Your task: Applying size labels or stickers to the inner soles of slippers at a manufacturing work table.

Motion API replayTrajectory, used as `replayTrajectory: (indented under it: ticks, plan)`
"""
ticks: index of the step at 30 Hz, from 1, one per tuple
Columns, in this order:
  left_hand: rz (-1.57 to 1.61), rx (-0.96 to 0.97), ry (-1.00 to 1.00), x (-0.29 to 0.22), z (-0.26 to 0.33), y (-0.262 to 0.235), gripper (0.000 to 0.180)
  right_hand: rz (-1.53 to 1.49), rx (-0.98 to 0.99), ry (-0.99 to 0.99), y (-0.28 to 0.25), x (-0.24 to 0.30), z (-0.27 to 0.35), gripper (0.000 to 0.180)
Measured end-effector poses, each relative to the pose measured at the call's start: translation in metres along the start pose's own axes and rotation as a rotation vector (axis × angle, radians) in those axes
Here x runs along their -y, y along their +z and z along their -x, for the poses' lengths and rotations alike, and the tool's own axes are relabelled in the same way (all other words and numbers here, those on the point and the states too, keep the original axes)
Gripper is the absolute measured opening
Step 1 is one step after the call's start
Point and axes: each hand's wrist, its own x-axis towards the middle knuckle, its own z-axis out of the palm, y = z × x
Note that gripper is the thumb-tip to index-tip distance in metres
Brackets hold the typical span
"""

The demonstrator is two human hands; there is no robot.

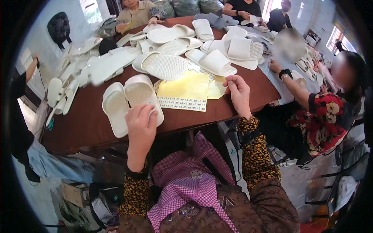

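My left hand (141,125) lies on the near end of a cream slipper (140,93) at the front of the brown table (81,120), fingers curled over its heel. A second cream slipper (115,108) lies beside it on the left. My right hand (238,93) is over the table's right front part, thumb and fingers pinched together at the edge of a yellow sheet (217,87). A larger yellow sheet of small stickers (184,92) lies between my hands. Whether a sticker is between the pinched fingers cannot be made out.
Many white slippers (167,65) are piled across the far half of the table. Several people sit around it: one at the right in a red flowered top (324,116), others at the far end. A checked apron (186,182) covers my lap.
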Motion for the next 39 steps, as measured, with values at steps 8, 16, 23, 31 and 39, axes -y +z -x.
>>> replayTrajectory:
  ticks: [8,16,23,31,39]
  plan:
    - [0.155,0.065,0.190,-0.046,-0.004,0.046,0.024,0.044,0.022,-0.012,0.000,0.002,0.000,0.013]
    - [0.081,0.159,0.201,-0.047,-0.005,0.068,0.035,-0.075,0.044,0.045,0.002,0.014,-0.005,0.013]
    - [0.029,0.131,0.137,-0.050,-0.016,0.076,0.033,0.325,0.277,-0.200,0.013,0.033,0.001,0.016]
    - [-0.052,0.088,0.092,-0.049,-0.029,0.092,0.027,0.590,0.394,-0.385,0.020,0.036,0.022,0.014]
    - [-0.035,0.022,0.073,-0.057,-0.028,0.092,0.025,0.388,0.374,-0.237,0.026,0.042,0.002,0.015]
